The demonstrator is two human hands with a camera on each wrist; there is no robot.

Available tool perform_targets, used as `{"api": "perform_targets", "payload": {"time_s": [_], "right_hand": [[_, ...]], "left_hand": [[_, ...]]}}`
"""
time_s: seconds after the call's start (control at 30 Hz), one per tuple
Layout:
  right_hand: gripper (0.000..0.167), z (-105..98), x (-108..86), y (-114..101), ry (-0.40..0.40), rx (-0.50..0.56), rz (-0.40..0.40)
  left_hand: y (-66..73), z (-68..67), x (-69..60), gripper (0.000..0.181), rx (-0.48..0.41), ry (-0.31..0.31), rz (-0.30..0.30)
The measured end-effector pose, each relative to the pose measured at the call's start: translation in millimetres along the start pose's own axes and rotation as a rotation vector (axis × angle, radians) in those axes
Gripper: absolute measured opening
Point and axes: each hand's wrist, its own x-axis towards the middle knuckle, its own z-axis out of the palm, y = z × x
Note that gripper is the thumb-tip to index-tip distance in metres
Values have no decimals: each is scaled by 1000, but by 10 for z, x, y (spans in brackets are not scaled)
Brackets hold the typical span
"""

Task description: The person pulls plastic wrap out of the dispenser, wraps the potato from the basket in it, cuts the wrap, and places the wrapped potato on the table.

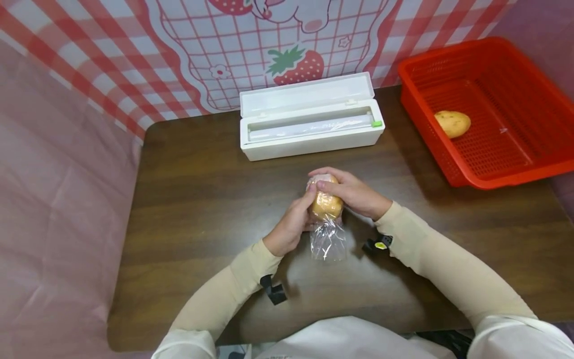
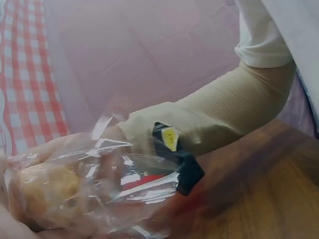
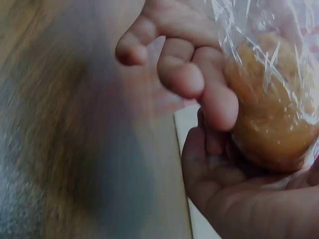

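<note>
Both hands hold a potato (image 1: 327,205) covered in clear plastic film, above the middle of the table. My left hand (image 1: 290,222) grips its left side, with the thumb on top. Across the upper end, my right hand (image 1: 356,194) curls its fingers, its thumb also lying on the potato. A loose tail of film (image 1: 328,243) hangs from the potato's near end. Through the shiny film, the potato (image 2: 50,191) shows yellow-brown in the left wrist view. Curled fingers (image 3: 222,107) touch the wrapped potato (image 3: 274,119) in the right wrist view.
A white film dispenser box (image 1: 314,143) stands at the table's back with its lid raised and a film roll inside. At the right, a red plastic basket (image 1: 457,167) holds another potato (image 1: 453,124). A checked cloth (image 1: 134,65) hangs behind the brown table (image 1: 188,209).
</note>
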Motion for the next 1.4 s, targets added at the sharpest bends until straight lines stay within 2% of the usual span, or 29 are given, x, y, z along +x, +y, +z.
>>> {"api": "perform_targets", "payload": {"time_s": [0.1, 0.2, 0.33, 0.43, 0.67, 0.8, 1.03, 1.2, 1.3, 1.4], "right_hand": [[49, -11, 8, 30, -25, -38, -6], [50, -23, 16, 66, -35, -64, -11], [51, -48, 12, 116, -63, -108, -16], [52, -63, 9, 141, -77, -144, -18], [57, -65, 11, 140, -51, -204, -22], [57, -42, 12, 121, -51, -217, -38], [55, -18, 28, 98, -81, -205, -23], [57, -19, 21, 120, -103, -244, -15], [55, -30, -22, 139, -75, -282, -74], [56, -62, -95, 137, -19, -338, -278]], "left_hand": [[26, -34, 23, 75, 4, 4, -58], [40, -73, 49, 76, -11, -19, -107], [47, -122, 83, 75, -26, -76, -154], [48, -138, 106, 72, -11, -83, -173], [6, -125, 134, 71, -1, 13, -179], [5, -123, 135, 70, -30, 27, -174], [30, -193, 138, 73, -26, -87, -212], [45, -229, 151, 70, -21, -113, -233], [56, -234, 174, 68, -24, -91, -224], [83, -229, 207, 70, -41, -47, -199]]}}
